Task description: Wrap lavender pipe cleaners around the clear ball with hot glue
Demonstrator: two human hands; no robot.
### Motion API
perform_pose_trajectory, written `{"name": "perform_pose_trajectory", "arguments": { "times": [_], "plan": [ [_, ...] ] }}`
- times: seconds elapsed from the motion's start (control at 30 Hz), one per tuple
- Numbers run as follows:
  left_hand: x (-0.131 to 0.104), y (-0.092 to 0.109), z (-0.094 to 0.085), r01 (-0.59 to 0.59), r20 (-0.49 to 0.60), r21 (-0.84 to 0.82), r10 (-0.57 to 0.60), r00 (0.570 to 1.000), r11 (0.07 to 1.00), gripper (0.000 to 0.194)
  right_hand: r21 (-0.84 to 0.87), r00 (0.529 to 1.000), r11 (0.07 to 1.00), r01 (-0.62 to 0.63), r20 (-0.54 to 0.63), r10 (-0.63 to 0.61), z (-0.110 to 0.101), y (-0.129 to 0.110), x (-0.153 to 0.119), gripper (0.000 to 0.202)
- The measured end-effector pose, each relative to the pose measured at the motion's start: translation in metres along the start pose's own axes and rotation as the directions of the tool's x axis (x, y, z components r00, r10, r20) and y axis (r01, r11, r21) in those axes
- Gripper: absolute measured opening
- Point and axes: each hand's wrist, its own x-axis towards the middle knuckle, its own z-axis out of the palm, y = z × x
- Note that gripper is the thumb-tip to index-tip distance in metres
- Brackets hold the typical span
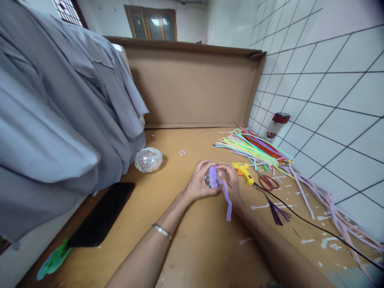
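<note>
Above the middle of the table, my left hand (199, 182) is closed around the side of a clear round object (207, 179) wrapped with purple fuzzy strips. My right hand (231, 182) closes on its other side, fingers at a purple pipe cleaner (228, 202) whose loose end hangs down toward the table. Much of the round object is hidden by my fingers. A similar clear ball (149, 159) rests on the table to the left. Just beyond my right hand lies a yellow glue gun (245, 172).
Red-handled scissors (269, 182), a purple tassel (277, 212) and a bundle of coloured pipe cleaners (255, 148) lie at right. A black cord (300, 214) crosses there. Left are a black slab (102, 214) and draped grey cloth (60, 100). A cardboard panel (195, 86) stands behind.
</note>
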Motion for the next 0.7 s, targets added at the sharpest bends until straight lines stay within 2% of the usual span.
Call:
{"name": "perform_pose_trajectory", "arguments": {
  "times": [0.2, 0.4, 0.7],
  "plan": [
    [-0.001, -0.002, 0.006, 0.018, -0.056, -0.013, -0.019, 0.998, 1.0, 0.074, -0.234, 0.987, 0.961, 0.145, -0.033, -0.157, 0.003, -0.005, -0.003, 0.024],
    [-0.002, 0.004, 0.009, -0.033, -0.067, 0.097, 0.039, 0.997, 0.995, 0.07, -0.322, 0.985, 0.933, 0.161, -0.008, -0.173, 0.002, -0.01, -0.001, 0.017],
    [0.0, 0.006, 0.007, -0.087, -0.062, 0.177, 0.099, 0.993, 0.98, 0.069, -0.395, 0.979, 0.896, 0.203, 0.084, -0.185, -0.006, -0.01, 0.006, 0.02]
  ]
}}
